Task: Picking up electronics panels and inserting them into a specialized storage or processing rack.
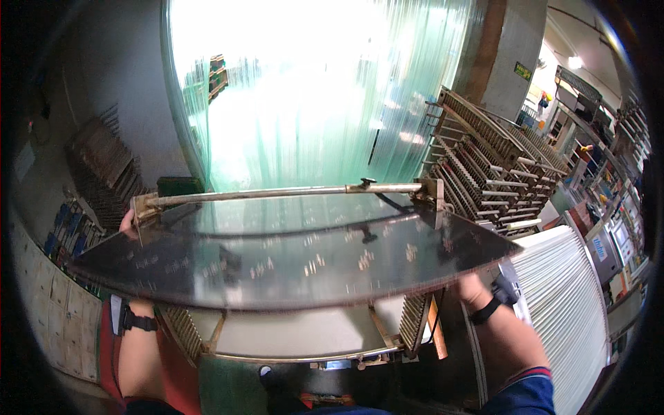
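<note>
The left hand (127, 222) and right hand (472, 289) gripped the dark glossy panel (297, 266) above the slotted rack (413, 324), apparently mid-handling, a step calling for even support.

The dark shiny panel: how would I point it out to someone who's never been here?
Start at the bright strip curtain at the back. Nearer and lower, a broad dark panel spans the space between the left hand and the right hand. Unlike the slatted rack behind its right end, it is one smooth, glossy sheet showing reflections.
</note>
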`<state>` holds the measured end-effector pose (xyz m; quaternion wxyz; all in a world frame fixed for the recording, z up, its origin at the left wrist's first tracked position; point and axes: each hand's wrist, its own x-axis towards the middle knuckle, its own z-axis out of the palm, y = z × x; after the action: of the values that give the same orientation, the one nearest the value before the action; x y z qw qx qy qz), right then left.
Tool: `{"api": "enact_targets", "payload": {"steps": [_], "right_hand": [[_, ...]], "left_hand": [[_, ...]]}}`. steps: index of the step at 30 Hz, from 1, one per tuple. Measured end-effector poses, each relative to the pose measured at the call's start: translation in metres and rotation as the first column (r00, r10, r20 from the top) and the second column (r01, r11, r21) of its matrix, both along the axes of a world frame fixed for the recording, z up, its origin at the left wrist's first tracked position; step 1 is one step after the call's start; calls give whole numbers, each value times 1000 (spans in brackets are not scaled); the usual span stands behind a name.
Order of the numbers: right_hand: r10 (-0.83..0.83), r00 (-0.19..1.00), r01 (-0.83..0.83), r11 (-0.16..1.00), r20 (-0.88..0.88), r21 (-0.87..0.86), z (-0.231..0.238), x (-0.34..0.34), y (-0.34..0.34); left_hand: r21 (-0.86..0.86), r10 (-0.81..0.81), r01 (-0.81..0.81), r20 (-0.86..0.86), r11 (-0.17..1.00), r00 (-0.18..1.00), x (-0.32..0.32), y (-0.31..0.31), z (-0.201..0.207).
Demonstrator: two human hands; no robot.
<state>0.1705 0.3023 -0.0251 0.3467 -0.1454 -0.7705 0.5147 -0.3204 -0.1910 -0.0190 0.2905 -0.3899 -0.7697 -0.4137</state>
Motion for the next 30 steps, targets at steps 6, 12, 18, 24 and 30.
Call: {"api": "enact_targets", "payload": {"steps": [6, 12, 18, 24, 30], "right_hand": [[-245, 969, 187, 641, -33, 745, 195, -53, 21], [-90, 898, -408, -539, 431, 737, 257, -140, -61], [-9, 836, -474, -515, 549, 714, 240, -173, -74], [-30, 813, -493, -566, 582, 660, 237, -178, -77], [-150, 764, -636, -341, 628, 692, 228, -181, -102]], "left_hand": [[-81, 41, -32, 112, 996, 993, -24, -25, -4], [-131, 20, 7, 198, 991, 980, -29, -40, -1], [-71, 70, -62, 118, 996, 991, -45, -63, -49], [233, -297, 186, 686, 955, 664, -12, -25, 20], [273, -320, 189, 596, 943, 736, -40, -50, -9]]}}
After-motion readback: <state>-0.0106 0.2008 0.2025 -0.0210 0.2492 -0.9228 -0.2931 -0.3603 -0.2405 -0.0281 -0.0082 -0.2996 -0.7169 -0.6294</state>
